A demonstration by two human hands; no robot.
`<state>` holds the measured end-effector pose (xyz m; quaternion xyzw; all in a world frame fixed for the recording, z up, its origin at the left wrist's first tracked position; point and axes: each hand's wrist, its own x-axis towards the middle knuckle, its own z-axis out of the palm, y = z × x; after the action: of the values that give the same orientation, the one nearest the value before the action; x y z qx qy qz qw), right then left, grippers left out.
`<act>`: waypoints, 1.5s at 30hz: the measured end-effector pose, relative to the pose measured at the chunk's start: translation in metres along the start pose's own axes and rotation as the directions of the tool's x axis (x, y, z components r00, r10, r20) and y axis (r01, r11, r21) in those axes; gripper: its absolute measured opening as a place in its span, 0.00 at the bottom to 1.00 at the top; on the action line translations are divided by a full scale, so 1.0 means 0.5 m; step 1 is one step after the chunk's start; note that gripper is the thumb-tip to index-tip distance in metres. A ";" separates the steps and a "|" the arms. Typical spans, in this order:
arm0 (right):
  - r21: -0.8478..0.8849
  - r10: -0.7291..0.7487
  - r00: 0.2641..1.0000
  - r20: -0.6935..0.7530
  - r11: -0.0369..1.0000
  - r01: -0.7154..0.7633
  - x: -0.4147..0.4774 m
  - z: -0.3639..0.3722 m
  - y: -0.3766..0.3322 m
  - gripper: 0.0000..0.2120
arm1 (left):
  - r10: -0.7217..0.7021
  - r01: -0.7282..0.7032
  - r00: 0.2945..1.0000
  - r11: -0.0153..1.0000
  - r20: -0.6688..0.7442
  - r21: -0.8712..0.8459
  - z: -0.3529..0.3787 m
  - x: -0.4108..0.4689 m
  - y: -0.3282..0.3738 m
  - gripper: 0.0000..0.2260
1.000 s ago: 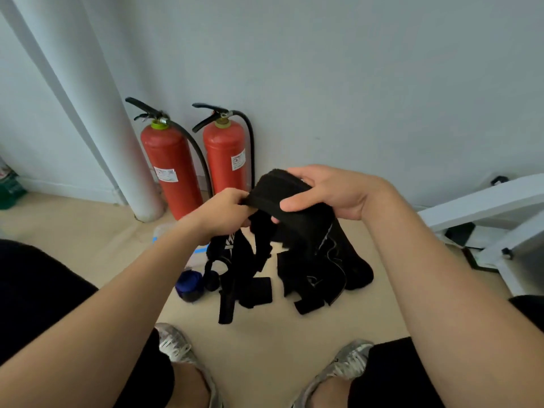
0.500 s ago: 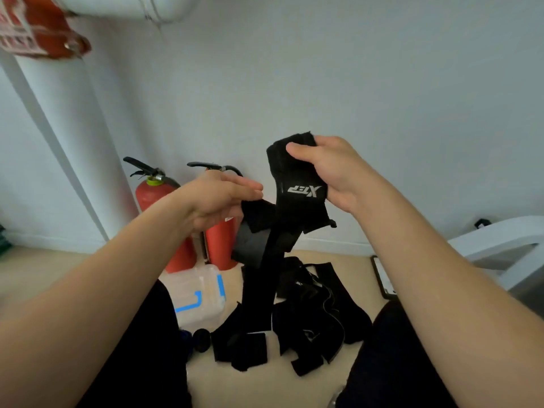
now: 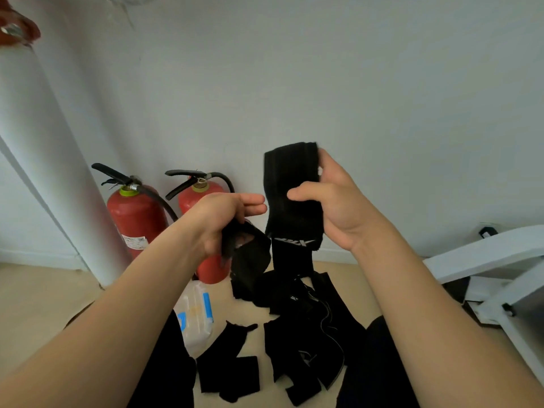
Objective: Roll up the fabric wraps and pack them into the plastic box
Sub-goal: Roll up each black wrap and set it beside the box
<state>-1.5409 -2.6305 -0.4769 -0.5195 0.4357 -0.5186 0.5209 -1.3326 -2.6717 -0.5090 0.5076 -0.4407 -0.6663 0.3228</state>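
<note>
My right hand [image 3: 335, 201] grips the upper end of a black fabric wrap [image 3: 291, 195], held upright at chest height with its white logo near the lower edge. My left hand [image 3: 226, 216] holds a lower section of black wrap [image 3: 250, 251] in its curled fingers, while index and thumb point toward the upright piece. The strap hangs down to a pile of several black wraps [image 3: 306, 328] on the floor. The clear plastic box [image 3: 197, 316] with blue latches lies on the floor at the left of the pile, partly hidden by my left forearm.
Two red fire extinguishers [image 3: 135, 222] stand against the wall behind the box. A thick white pipe [image 3: 56, 184] rises at the left. A white frame [image 3: 500, 278] sits at the right. My dark-clothed knees flank the pile on the beige floor.
The wrap in my right hand has turned, so its logo now sits at the lower edge. My left hand has dropped lower and taken hold of a hanging section. The camera tilted slightly down.
</note>
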 end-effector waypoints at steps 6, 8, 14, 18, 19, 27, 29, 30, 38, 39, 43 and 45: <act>-0.220 0.159 0.983 0.088 0.966 -0.136 -0.005 -0.005 0.008 0.33 | 0.121 -0.126 0.991 0.987 -0.049 -0.105 0.024 0.009 -0.003 0.24; -0.323 0.191 0.979 0.071 0.933 -0.158 -0.012 -0.011 0.007 0.34 | 0.161 -0.168 0.984 0.981 -0.079 -0.092 0.024 0.013 -0.006 0.20; -0.266 0.303 0.942 0.142 0.929 -0.259 -0.042 -0.016 -0.004 0.20 | 0.234 -0.235 0.971 0.972 -0.051 0.000 0.062 -0.003 -0.003 0.13; -0.199 0.531 0.847 -0.005 0.830 -0.521 -0.034 -0.031 0.004 0.35 | 0.242 -0.257 0.961 0.960 0.135 0.109 0.052 -0.030 0.002 0.09; -0.175 0.552 0.830 -0.077 0.812 -0.556 -0.029 -0.033 0.011 0.33 | 0.234 -0.265 0.952 0.952 0.200 0.150 0.049 -0.038 0.004 0.11; 0.327 0.516 0.817 -0.256 0.842 -0.430 0.005 -0.038 0.036 0.24 | 0.105 -0.287 0.899 0.874 0.425 0.392 0.023 -0.056 -0.001 0.16; 0.355 0.545 0.796 -0.266 0.822 -0.444 0.007 -0.043 0.035 0.25 | 0.044 -0.257 0.894 0.865 0.445 0.431 0.013 -0.056 0.002 0.12; 0.332 0.552 0.791 -0.264 0.822 -0.463 0.006 -0.045 0.033 0.24 | 0.005 -0.237 0.890 0.860 0.457 0.452 0.009 -0.057 0.001 0.10; 0.264 0.414 0.874 -0.255 0.899 -0.349 0.014 -0.051 0.017 0.12 | -0.216 -0.131 0.883 0.740 0.417 0.660 0.010 -0.058 -0.020 0.08; 0.262 0.416 0.871 -0.263 0.899 -0.351 0.013 -0.051 0.013 0.11 | -0.194 -0.102 0.914 0.740 0.356 0.665 0.010 -0.055 -0.021 0.10; 0.230 0.402 0.893 -0.201 0.906 -0.356 -0.005 -0.040 -0.001 0.11 | -0.035 0.002 0.998 0.809 0.045 0.588 -0.003 -0.033 -0.025 0.16; 0.215 0.394 0.906 -0.154 0.909 -0.358 -0.020 -0.033 -0.005 0.14 | -0.010 0.023 1.000 0.859 -0.029 0.512 -0.013 -0.030 -0.021 0.13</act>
<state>-1.5582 -2.6219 -0.4763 -0.3227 0.5273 -0.4937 0.6116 -1.3221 -2.6562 -0.5133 0.5873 -0.5935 -0.5213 0.1762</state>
